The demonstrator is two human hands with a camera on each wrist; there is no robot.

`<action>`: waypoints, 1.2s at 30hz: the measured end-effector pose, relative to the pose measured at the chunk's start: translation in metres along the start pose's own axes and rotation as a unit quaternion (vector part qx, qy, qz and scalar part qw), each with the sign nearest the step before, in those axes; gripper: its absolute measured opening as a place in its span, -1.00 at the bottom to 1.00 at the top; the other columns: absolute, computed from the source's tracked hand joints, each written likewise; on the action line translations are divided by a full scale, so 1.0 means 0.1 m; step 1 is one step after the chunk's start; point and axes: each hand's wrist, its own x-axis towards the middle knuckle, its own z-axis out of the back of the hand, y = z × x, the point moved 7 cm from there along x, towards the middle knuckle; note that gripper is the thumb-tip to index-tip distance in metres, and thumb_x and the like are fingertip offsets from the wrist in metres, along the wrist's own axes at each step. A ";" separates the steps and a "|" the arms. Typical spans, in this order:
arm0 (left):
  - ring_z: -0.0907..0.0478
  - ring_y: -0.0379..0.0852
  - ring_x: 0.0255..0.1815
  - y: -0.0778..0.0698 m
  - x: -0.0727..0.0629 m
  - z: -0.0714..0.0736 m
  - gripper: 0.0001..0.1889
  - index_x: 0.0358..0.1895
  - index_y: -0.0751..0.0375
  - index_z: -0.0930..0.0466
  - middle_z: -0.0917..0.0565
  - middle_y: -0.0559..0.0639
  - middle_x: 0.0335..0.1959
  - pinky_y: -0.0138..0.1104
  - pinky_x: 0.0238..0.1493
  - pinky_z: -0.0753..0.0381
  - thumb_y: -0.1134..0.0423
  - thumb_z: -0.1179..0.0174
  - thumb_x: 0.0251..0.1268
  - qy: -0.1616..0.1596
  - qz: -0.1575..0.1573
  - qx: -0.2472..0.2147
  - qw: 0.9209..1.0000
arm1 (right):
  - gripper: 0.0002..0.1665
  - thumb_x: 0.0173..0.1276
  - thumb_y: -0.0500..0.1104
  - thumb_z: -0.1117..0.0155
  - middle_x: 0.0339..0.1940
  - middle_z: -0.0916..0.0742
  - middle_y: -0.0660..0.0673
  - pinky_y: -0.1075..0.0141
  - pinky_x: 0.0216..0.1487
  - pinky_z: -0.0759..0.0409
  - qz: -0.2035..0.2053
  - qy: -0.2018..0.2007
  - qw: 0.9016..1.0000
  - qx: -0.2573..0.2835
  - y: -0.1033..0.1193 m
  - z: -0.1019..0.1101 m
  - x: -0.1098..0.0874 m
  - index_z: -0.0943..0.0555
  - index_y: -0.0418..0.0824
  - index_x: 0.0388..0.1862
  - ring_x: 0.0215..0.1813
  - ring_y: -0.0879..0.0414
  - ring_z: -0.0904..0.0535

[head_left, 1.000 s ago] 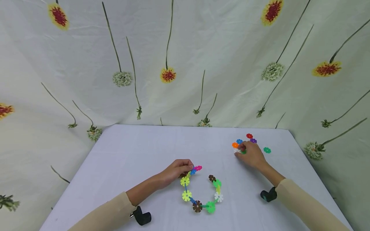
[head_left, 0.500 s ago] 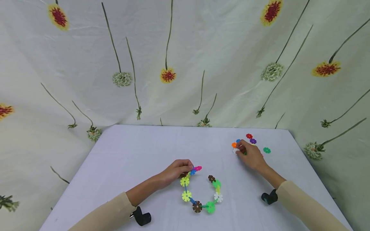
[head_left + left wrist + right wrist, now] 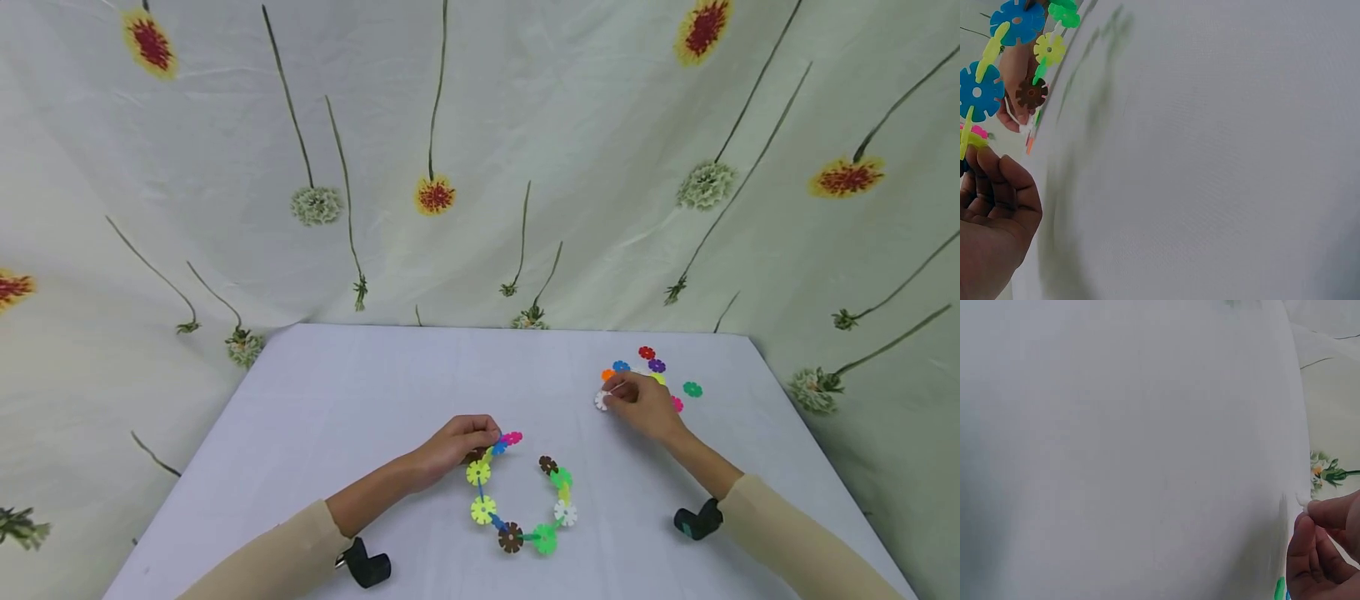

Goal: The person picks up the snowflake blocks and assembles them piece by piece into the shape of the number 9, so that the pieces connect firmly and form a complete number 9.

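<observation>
The white disc (image 3: 602, 401) is at the fingertips of the right hand (image 3: 643, 407), beside the loose discs toward the table's far right; whether it is clear of the tabletop cannot be told. The right thumb and forefinger pinch it by one side, leaving part of the notched rim exposed. It looks like thin plastic: very light, fairly stiff, probably a little slick on its flat faces. The rim seems the best place to hold it, with the open slots left free; hard bending could crack a petal.

The chain (image 3: 511, 537) lies nearer the person, left of that hand, as an open ring of slotted discs. The left hand (image 3: 456, 452) pinches it near its upper left end, fingers curled, just beside the pink disc (image 3: 512, 438). The brown disc (image 3: 548, 465) ends the other side, across a gap. The chain should be light but floppy overall, each joint a possible weak point, so a grip close to the end would steady it better than one midway.

Around the right hand lie discs in red (image 3: 647, 353), purple (image 3: 657, 366), blue (image 3: 621, 367), orange (image 3: 608, 376) and green (image 3: 692, 389). All are on the white table (image 3: 375, 383), before a flowered cloth (image 3: 600, 125).
</observation>
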 end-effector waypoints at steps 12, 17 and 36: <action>-0.45 -0.15 -0.25 0.03 0.02 0.03 -0.72 -0.03 0.39 -0.57 -0.51 -0.13 -0.36 -0.41 -0.18 -0.49 0.17 -0.06 0.69 -0.001 0.000 -0.003 1.000 | -0.71 0.48 -0.15 -0.46 -0.14 -0.81 -0.20 0.37 -0.09 -0.78 -0.032 0.109 0.984 0.138 0.35 -0.27 -0.19 -0.75 -0.27 0.09 -0.15 0.06 -0.74; -0.42 -0.20 -0.29 0.02 0.01 0.01 -0.70 -0.03 0.44 -0.54 -0.49 -0.14 -0.38 -0.43 -0.21 -0.45 0.18 -0.04 0.69 0.003 -0.006 -0.003 1.000 | -0.70 0.49 -0.15 -0.45 -0.14 -0.84 -0.22 0.31 -0.06 -0.80 -0.026 0.160 0.972 0.168 0.53 -0.39 -0.30 -0.75 -0.30 0.08 -0.10 -0.02 -0.79; -0.41 -0.17 -0.31 0.01 0.01 0.00 -0.70 -0.06 0.45 -0.56 -0.47 -0.12 -0.40 -0.43 -0.24 -0.45 0.19 -0.03 0.70 0.008 -0.018 0.023 1.000 | -0.68 0.51 -0.15 -0.44 -0.10 -0.83 -0.28 0.34 -0.06 -0.80 0.016 0.221 0.951 0.214 0.85 -0.63 -0.44 -0.73 -0.30 0.12 -0.10 -0.16 -0.80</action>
